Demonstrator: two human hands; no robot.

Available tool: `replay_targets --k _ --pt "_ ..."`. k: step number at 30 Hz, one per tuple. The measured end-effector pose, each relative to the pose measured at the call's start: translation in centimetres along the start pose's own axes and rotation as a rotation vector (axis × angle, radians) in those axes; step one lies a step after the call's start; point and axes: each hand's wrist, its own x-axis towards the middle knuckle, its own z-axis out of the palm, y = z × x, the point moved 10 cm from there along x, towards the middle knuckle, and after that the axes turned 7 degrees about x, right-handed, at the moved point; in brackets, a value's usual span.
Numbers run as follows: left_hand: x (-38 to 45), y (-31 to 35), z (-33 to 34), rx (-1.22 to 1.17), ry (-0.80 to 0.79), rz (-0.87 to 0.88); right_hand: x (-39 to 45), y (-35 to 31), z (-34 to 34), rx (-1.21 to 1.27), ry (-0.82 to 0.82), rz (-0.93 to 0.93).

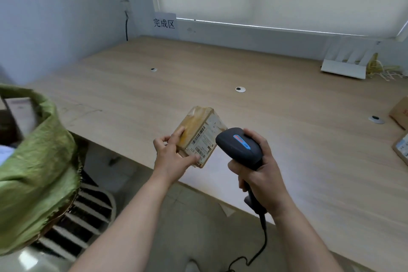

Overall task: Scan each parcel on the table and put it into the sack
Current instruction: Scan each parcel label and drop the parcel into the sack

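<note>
Pale wooden table [220, 68] is filling a white-walled room. Above its near edge, the left hand [171, 157] is gripping a small tan taped cardboard parcel [199, 136], label facing the black handheld scanner [239, 148] clasped in the right hand [262, 174]. Holding the barcode steady and unobscured should help. Two more cardboard parcels [400, 112] are cut off at right; the green woven sack [37, 161] is only partly showing.

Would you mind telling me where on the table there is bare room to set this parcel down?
The table is bare across its middle and left, from the wall sign to the near edge, apart from three small grommets. The right side is crowded: boxes at the right edge, a white router and yellow ties at the far right corner.
</note>
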Motion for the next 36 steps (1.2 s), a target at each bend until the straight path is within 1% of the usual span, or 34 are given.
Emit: replay_targets --k 8,15,18,23,29,33,36 --pt "-3.9 -2.4 -9.3 0.021 0.239 0.008 -0.4 -1.0 8.4 0.003 -0.162 -0.026" --pt "-5.5 -6.3 -19.6 0.058 0.468 0.004 0.3 -1.4 18.8 0.023 -0.330 -0.063" --pt "-6.3 -8.9 -24.8 0.093 0.538 -0.032 0.9 -1.4 24.3 0.030 -0.395 -0.081" --pt "-8.3 -13.4 -33.8 0.114 0.710 -0.101 1.8 -1.0 34.2 0.024 -0.521 -0.091" --pt "-10.3 -18.5 -42.1 0.198 0.868 -0.168 2.3 0.1 43.8 0.038 -0.627 -0.108" --pt "-11.1 -22.4 -46.5 0.240 0.913 -0.254 2.4 1.0 48.9 0.023 -0.676 -0.109" --pt "-11.8 -24.8 -49.4 0.288 0.930 -0.358 2.6 1.7 51.9 0.029 -0.688 -0.094"
